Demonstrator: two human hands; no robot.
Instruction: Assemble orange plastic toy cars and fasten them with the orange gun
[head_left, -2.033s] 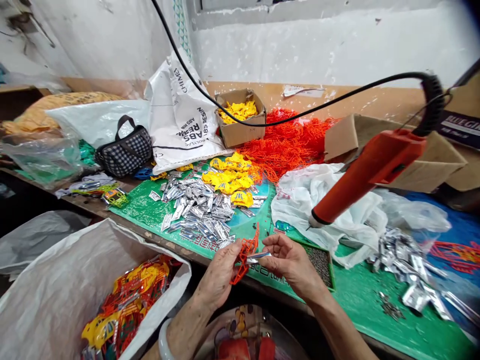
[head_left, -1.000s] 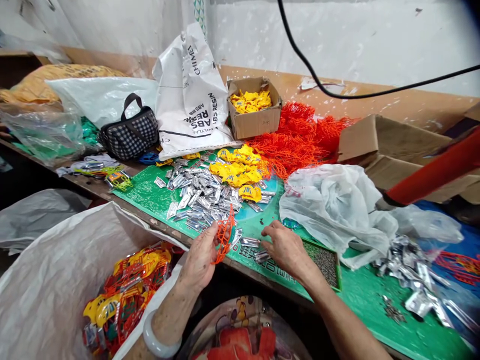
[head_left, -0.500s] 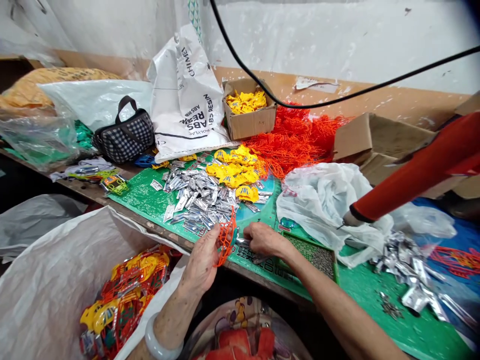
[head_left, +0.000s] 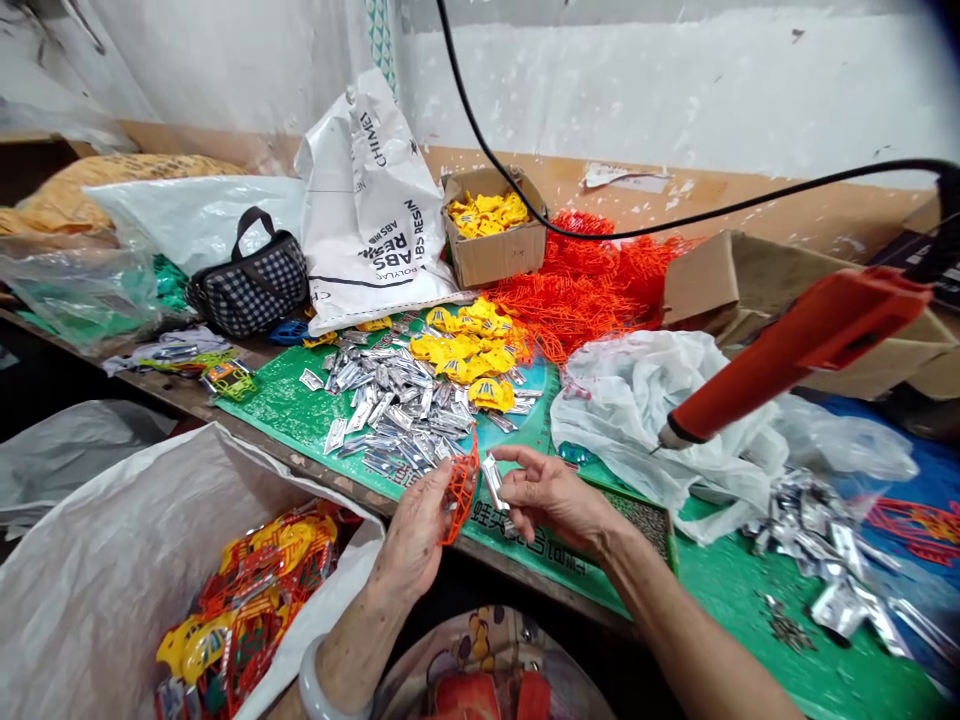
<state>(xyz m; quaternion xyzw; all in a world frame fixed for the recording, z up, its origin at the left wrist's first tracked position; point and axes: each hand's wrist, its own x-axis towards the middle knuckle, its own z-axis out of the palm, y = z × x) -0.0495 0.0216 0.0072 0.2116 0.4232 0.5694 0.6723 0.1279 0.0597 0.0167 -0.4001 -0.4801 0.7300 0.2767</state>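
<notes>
Head view, left fingers [head_left: 444,482] gripping orange lattice piece [head_left: 463,490], right fingers [head_left: 508,482] pinching silver piece [head_left: 493,481].

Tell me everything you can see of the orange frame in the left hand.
The orange frame is a thin, open lattice, apparently plastic. It stands roughly upright above the green mat's near edge, gripped by the left hand. A silver strip is close beside it; whether they touch is unclear.
</notes>
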